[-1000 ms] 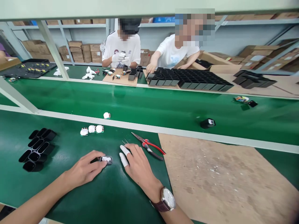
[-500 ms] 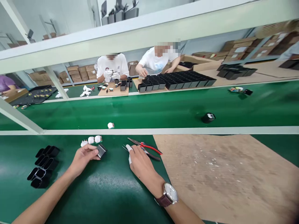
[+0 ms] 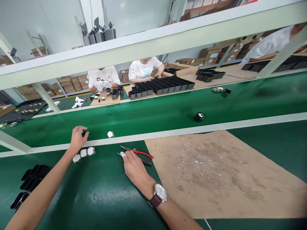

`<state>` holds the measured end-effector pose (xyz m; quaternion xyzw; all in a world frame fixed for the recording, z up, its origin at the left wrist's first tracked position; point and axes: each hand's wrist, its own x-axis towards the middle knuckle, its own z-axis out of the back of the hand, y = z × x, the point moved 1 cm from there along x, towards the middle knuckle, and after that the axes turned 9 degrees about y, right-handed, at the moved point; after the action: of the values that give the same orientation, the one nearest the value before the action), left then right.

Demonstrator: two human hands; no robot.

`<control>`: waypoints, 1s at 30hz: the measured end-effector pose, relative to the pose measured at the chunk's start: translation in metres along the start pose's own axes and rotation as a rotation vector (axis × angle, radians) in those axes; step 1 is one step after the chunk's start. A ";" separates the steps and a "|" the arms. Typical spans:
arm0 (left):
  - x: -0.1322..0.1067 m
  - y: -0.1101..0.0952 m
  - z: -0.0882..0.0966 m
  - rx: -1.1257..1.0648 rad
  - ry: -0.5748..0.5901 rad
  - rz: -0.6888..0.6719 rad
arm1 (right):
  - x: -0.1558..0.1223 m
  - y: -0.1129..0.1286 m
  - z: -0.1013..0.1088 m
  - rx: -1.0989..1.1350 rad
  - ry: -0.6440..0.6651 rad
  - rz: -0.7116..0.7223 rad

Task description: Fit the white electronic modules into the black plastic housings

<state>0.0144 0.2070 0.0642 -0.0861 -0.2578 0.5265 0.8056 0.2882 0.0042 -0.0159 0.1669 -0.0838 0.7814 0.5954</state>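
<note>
My left hand [image 3: 78, 138] reaches over the green belt, its fingers curled round a small black housing [image 3: 83, 133], mostly hidden by the hand. Below its wrist, three small boards with round white tops [image 3: 83, 153] lie in a row on the bench. Another white-topped piece [image 3: 110, 134] lies on the belt to the right. My right hand [image 3: 134, 164] rests on the green bench with finger covers on, closed on tweezers [image 3: 119, 154] whose tips poke out to the left. Red-handled pliers [image 3: 141, 153] lie just beyond its knuckles.
Several black housings [image 3: 30, 183] stand at left, partly behind my forearm. A cardboard sheet [image 3: 211, 179] covers the bench at right. One black housing [image 3: 199, 117] sits on the belt. A white rail [image 3: 168, 135] edges the belt. Co-workers sit across, by rows of black housings [image 3: 168, 84].
My left hand has moved forward and left, from above the bench to over the belt, with the black housing. My right hand stays by the pliers. The view has shifted right.
</note>
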 end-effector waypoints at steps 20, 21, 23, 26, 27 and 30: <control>-0.095 -0.115 -0.052 -0.045 0.327 -0.360 | -0.003 0.002 0.007 0.014 -0.140 0.137; -0.113 -0.113 -0.043 -0.042 0.376 -0.368 | -0.004 0.004 0.006 0.034 -0.161 0.166; -0.143 -0.108 -0.026 -0.049 0.451 -0.358 | -0.006 0.010 0.004 0.090 -0.195 0.234; -0.170 -0.089 0.009 -0.037 0.398 -0.266 | -0.009 0.022 0.002 0.201 -0.177 0.331; -0.176 -0.078 0.025 -0.013 0.333 -0.229 | -0.009 0.026 0.002 0.233 -0.156 0.345; -0.195 -0.029 0.077 0.068 0.078 -0.092 | -0.011 0.038 0.004 0.296 -0.096 0.352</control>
<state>-0.0619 0.0102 0.0782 -0.0673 -0.2121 0.4935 0.8408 0.2545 -0.0179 -0.0139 0.2721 -0.0241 0.8682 0.4143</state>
